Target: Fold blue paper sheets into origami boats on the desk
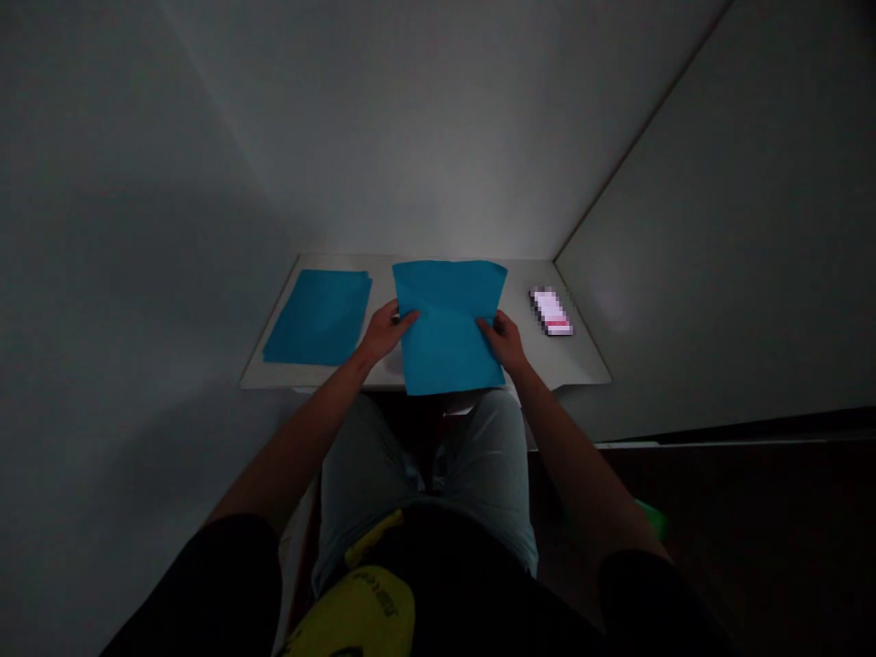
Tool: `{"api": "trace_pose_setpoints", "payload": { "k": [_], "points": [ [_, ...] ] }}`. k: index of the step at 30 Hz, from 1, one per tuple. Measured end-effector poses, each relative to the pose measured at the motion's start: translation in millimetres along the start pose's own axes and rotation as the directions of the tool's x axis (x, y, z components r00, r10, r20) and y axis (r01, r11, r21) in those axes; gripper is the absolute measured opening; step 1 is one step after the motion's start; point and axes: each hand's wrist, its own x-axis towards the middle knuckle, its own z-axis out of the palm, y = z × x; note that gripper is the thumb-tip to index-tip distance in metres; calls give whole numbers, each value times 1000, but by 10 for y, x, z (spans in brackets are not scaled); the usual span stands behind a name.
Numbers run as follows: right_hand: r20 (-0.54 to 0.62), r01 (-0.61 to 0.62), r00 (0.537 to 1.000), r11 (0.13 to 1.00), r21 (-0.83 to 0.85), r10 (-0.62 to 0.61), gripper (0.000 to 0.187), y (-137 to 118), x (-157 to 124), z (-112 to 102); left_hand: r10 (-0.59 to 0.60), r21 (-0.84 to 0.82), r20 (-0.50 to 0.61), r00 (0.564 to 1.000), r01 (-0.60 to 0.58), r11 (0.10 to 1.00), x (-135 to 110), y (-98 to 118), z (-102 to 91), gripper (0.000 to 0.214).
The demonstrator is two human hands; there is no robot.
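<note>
A blue sheet of paper point(448, 342) is held up in front of me over the white table point(568, 365). My left hand point(385, 330) grips its left edge, thumb on the near face and fingers behind. On the opposite edge, my right hand point(503, 339) pinches the sheet the same way. The sheet bends slightly, and its lower edge hangs past the table's front. To the left lies a stack of blue paper point(318, 319) with slightly uneven edges, beside my left hand but apart from it.
A phone point(551, 311) with a lit, pixelated screen lies on the table's right side. Walls point(424, 137) close in the table at the back and both sides. My legs point(489, 465) are just below its front edge. Something green point(651, 518) shows low at the right.
</note>
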Motion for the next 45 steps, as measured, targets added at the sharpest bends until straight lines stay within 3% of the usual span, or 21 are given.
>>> {"api": "trace_pose_setpoints", "payload": {
  "k": [4, 9, 14, 19, 25, 28, 30, 32, 34, 36, 40, 45],
  "points": [
    [-15, -45, 999, 978, -204, 43, 51, 312, -35, 35, -88, 72, 91, 992, 81, 994, -102, -384, 51, 44],
    [21, -23, 999, 964, -267, 30, 39, 485, -99, -48, -52, 223, -10, 999, 53, 973, -217, -655, 59, 22],
    [0, -26, 1000, 968, -250, 26, 31, 526, -92, -70, -33, 278, -24, 999, 38, 960, -260, -642, 42, 12],
    [-31, -61, 998, 980, -191, 56, 34, 548, -103, -75, 56, 332, -20, 998, -46, 942, -278, -543, 23, 26],
    [-29, -75, 997, 976, -204, 70, 37, 575, -105, -107, 5, 309, -202, 979, 59, 949, -271, -542, 40, 29],
    [-57, -31, 998, 976, -214, 19, 32, 575, -89, -101, 59, 369, -283, 957, 52, 928, -279, -470, 126, 31],
    [-80, -26, 997, 975, -222, 8, 29, 571, -80, -92, 132, 467, -217, 967, -16, 884, -302, -371, 265, 31],
    [-95, -35, 995, 970, -240, 13, 29, 567, -74, -82, 166, 560, -47, 985, -112, 821, -353, -265, 468, 35],
    [-114, -35, 993, 969, -244, 7, 30, 564, -74, -70, 146, 642, 120, 982, -189, 743, -432, -190, 687, 44],
    [-134, -28, 991, 977, -210, 0, 32, 564, -78, -55, 82, 718, 204, 975, -206, 664, -522, -164, 863, 57],
    [-126, -30, 992, 984, -175, 7, 37, 567, -98, -32, 30, 799, 235, 971, -211, 564, -629, -204, 977, 78],
    [-32, -30, 999, 979, -204, 24, 55, 513, -146, -7, -30, 822, 223, 974, -172, 544, -587, -227, 914, 87]
  ]
}}
